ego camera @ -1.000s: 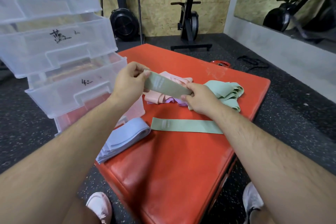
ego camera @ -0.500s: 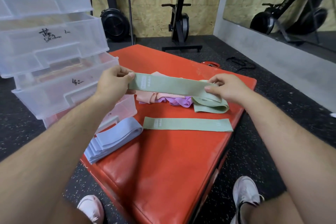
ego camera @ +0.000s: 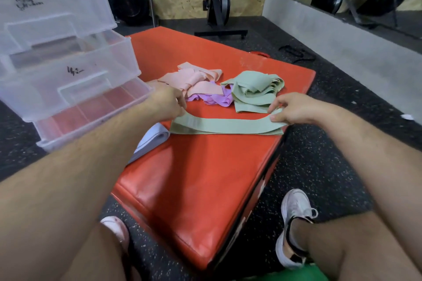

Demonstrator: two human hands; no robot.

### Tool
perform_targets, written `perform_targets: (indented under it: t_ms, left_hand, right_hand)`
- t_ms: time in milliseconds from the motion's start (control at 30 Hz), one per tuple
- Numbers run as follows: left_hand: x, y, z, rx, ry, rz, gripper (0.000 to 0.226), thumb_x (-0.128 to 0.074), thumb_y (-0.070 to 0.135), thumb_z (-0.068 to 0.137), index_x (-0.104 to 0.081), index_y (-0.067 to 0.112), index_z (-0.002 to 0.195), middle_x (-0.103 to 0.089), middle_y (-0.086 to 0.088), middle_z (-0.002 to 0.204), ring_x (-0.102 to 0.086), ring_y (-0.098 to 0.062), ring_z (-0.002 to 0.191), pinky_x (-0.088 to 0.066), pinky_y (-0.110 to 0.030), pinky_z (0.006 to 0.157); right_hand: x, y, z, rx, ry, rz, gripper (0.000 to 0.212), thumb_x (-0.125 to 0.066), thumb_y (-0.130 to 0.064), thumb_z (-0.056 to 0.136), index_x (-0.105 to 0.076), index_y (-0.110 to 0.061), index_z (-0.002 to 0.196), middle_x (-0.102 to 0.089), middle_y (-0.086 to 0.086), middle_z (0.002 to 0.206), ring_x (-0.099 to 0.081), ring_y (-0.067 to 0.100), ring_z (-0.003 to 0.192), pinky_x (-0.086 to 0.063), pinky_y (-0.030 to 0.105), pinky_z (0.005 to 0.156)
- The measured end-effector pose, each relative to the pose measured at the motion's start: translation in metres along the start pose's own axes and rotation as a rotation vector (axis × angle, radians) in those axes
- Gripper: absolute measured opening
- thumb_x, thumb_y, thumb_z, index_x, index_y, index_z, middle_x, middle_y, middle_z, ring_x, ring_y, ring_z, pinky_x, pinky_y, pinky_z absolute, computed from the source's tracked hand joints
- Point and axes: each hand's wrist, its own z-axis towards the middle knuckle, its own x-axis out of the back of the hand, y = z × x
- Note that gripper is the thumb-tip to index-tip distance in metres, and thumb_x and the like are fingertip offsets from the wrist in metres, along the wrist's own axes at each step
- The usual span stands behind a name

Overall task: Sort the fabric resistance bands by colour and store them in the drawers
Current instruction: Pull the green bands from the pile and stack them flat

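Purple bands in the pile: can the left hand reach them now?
Probably yes. The purple bands lie just beyond the left hand, near edge bare, though peach bands cover their far side and the hand pinches a green band.

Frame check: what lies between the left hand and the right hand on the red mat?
In the head view, one flat green band spans from the left hand to the right hand, each pinching an end, over the red mat.

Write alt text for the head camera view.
A left hand and right hand pinch the ends of a flat sage-green fabric band on a red padded mat. Behind lie heaped pink bands, purple bands and green bands; clear plastic drawers stand left.
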Motion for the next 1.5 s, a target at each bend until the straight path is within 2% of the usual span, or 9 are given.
perform_targets:
  t_ms: [200, 367, 533, 733, 867, 1000, 1167, 1333, 1500]
  left_hand:
    - [-0.011, -0.004, -0.001, 0.039, -0.084, 0.06, 0.011, -0.068, 0.009, 0.079, -0.066, 0.019, 0.084, -0.069, -0.004, 0.097, -0.061, -0.021, 0.086, -0.047, -0.027, 0.071]
    - [-0.016, -0.006, 0.0, -0.101, -0.132, 0.183, 0.023, -0.066, 0.011, 0.081, -0.072, 0.022, 0.101, -0.068, 0.0, 0.108, -0.061, -0.021, 0.102, -0.047, -0.026, 0.086]
    - [-0.021, 0.001, -0.008, -0.266, -0.347, -0.014, 0.049, -0.083, 0.025, 0.076, -0.065, 0.023, 0.122, -0.061, 0.006, 0.115, -0.054, -0.011, 0.109, -0.042, -0.025, 0.097]
    - [-0.025, -0.009, -0.004, -0.319, -0.288, 0.023, 0.048, -0.08, 0.027, 0.079, -0.064, 0.029, 0.124, -0.054, 0.003, 0.117, -0.05, -0.013, 0.112, -0.033, -0.02, 0.097]
    - [-0.026, -0.01, -0.005, -0.312, -0.287, 0.034, 0.046, -0.079, 0.027, 0.081, -0.064, 0.028, 0.124, -0.054, 0.003, 0.119, -0.049, -0.012, 0.114, -0.03, -0.018, 0.096]
    - [-0.028, -0.006, -0.009, -0.306, -0.265, 0.004, 0.046, -0.079, 0.038, 0.077, -0.065, 0.03, 0.119, -0.054, 0.004, 0.114, -0.05, -0.01, 0.11, -0.035, -0.02, 0.097]
    - [-0.026, 0.018, -0.001, -0.313, -0.238, -0.044, 0.051, -0.067, 0.059, 0.078, -0.063, 0.031, 0.12, -0.058, 0.011, 0.114, -0.055, -0.011, 0.11, -0.045, -0.028, 0.095]
    - [-0.038, 0.053, 0.013, -0.269, -0.133, -0.169, 0.046, -0.07, 0.033, 0.087, -0.056, 0.03, 0.131, -0.049, 0.01, 0.128, -0.047, -0.006, 0.12, -0.033, -0.019, 0.098]
    - [-0.049, 0.083, 0.04, -0.23, -0.043, -0.209, 0.044, -0.065, 0.03, 0.084, -0.057, 0.029, 0.127, -0.055, -0.001, 0.126, -0.05, -0.017, 0.119, -0.041, -0.032, 0.1]
  right_hand:
    - [-0.007, 0.008, -0.003, 0.03, -0.03, -0.05, 0.017, -0.078, -0.026, 0.086, -0.071, -0.027, 0.101, -0.058, -0.013, 0.084, -0.052, 0.002, 0.074, -0.039, 0.022, 0.065]
    - [-0.001, 0.013, -0.009, 0.062, -0.075, -0.062, 0.033, -0.081, -0.028, 0.082, -0.07, -0.029, 0.112, -0.064, -0.017, 0.098, -0.062, 0.009, 0.094, -0.044, 0.024, 0.082]
    - [-0.007, 0.012, -0.013, 0.071, -0.121, -0.188, 0.051, -0.087, -0.03, 0.073, -0.066, -0.035, 0.12, -0.056, -0.011, 0.12, -0.055, 0.015, 0.109, -0.045, 0.034, 0.101]
    - [-0.016, 0.001, -0.019, 0.104, -0.073, -0.289, 0.053, -0.081, -0.026, 0.082, -0.061, -0.026, 0.131, -0.056, -0.003, 0.127, -0.054, 0.018, 0.11, -0.042, 0.029, 0.091]
    - [-0.014, -0.013, -0.026, 0.104, -0.036, -0.375, 0.055, -0.076, -0.033, 0.085, -0.058, -0.025, 0.136, -0.052, 0.001, 0.141, -0.053, 0.023, 0.124, -0.044, 0.033, 0.102]
    - [-0.012, -0.047, -0.032, 0.237, 0.005, -0.402, 0.047, -0.063, -0.04, 0.094, -0.055, -0.027, 0.138, -0.05, 0.001, 0.147, -0.048, 0.022, 0.133, -0.04, 0.036, 0.11]
    - [0.001, -0.094, -0.031, 0.309, 0.036, -0.3, 0.037, -0.05, -0.03, 0.1, -0.056, -0.024, 0.136, -0.058, -0.002, 0.136, -0.054, 0.02, 0.122, -0.043, 0.031, 0.101]
    - [-0.022, -0.078, -0.021, 0.22, 0.051, -0.156, 0.035, -0.046, -0.021, 0.102, -0.058, -0.022, 0.135, -0.06, 0.001, 0.136, -0.056, 0.022, 0.124, -0.044, 0.031, 0.101]
    - [-0.026, -0.064, 0.001, 0.152, 0.036, -0.203, 0.039, -0.045, -0.019, 0.101, -0.055, -0.02, 0.138, -0.047, 0.005, 0.146, -0.051, 0.024, 0.128, -0.04, 0.029, 0.103]
